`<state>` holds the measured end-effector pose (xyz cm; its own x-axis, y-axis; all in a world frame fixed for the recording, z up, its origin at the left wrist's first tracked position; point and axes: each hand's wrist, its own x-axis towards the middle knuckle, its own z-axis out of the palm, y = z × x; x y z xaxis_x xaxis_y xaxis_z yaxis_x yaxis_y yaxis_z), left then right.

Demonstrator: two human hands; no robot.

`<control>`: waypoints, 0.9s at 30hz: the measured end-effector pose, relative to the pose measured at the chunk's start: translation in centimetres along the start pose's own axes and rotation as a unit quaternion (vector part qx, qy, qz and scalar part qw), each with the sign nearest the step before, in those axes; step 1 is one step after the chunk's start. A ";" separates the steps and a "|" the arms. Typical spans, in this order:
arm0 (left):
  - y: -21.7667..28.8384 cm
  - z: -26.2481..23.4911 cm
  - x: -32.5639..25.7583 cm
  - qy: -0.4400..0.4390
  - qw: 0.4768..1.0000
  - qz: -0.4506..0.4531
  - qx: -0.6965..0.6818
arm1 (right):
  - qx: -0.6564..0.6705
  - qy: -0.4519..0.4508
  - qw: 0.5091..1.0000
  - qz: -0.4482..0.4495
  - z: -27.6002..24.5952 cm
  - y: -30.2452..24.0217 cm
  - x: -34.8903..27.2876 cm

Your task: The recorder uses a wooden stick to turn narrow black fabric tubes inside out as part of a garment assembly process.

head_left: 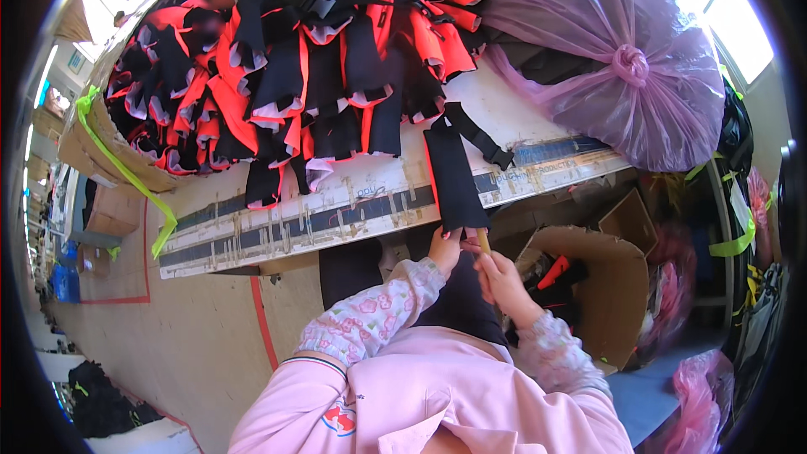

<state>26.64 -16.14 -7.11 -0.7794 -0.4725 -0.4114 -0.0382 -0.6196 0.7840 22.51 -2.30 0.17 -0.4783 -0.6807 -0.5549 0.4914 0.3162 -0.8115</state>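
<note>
A black fabric strap piece (456,181) with an orange edge hangs over the front edge of the table. My left hand (445,250) is closed on its lower end, fingers pinching the fabric. My right hand (504,282) wraps round a thin yellowish stick-like tool (483,241), its tip against or just beside that same end; the exact contact is too small to tell. At the strap's upper end, a black webbing loop with a plastic buckle (502,158) lies on the table. Behind it rises a large heap of similar black and orange pieces (336,59).
The white table (353,206) has a worn, taped front edge. A tied purple plastic bag (605,59) fills its right side. Below on the right stands an open cardboard box (614,286) holding black and orange pieces. A yellow-green strip (126,168) hangs at the left.
</note>
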 end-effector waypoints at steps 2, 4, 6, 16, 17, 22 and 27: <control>0.7 -0.1 0.1 -0.014 0.999 0.012 -0.046 | -0.211 0.033 0.976 -0.042 -3.7 1.7 -3.0; 1.1 -0.2 0.0 -0.020 0.999 -0.007 -0.044 | -0.384 0.083 0.897 -0.201 -8.1 4.1 -6.6; 1.1 -0.3 0.2 -0.023 0.998 -0.024 -0.045 | -0.500 0.099 0.832 -0.220 -12.1 5.7 -10.4; 1.1 -0.9 0.0 -0.029 0.999 -0.022 -0.014 | -0.506 0.150 0.815 -0.239 -14.3 -3.7 -3.8; 1.0 -1.1 -0.1 -0.025 0.999 -0.034 0.001 | -0.513 0.172 0.806 -0.240 -14.4 -6.2 -1.8; 0.7 -1.2 0.1 -0.066 0.998 -0.017 0.000 | -0.532 0.220 0.769 -0.279 -17.2 -15.8 8.1; 0.7 -1.5 0.3 -0.092 0.996 -0.017 0.004 | -0.614 0.244 0.711 -0.240 -14.4 -18.2 14.5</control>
<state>27.34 -17.64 -7.32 -0.8790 -0.3278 -0.3462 -0.0714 -0.6274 0.7754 -3.82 -8.45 4.23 -0.7199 -0.6887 0.0858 -0.6760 0.6679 -0.3113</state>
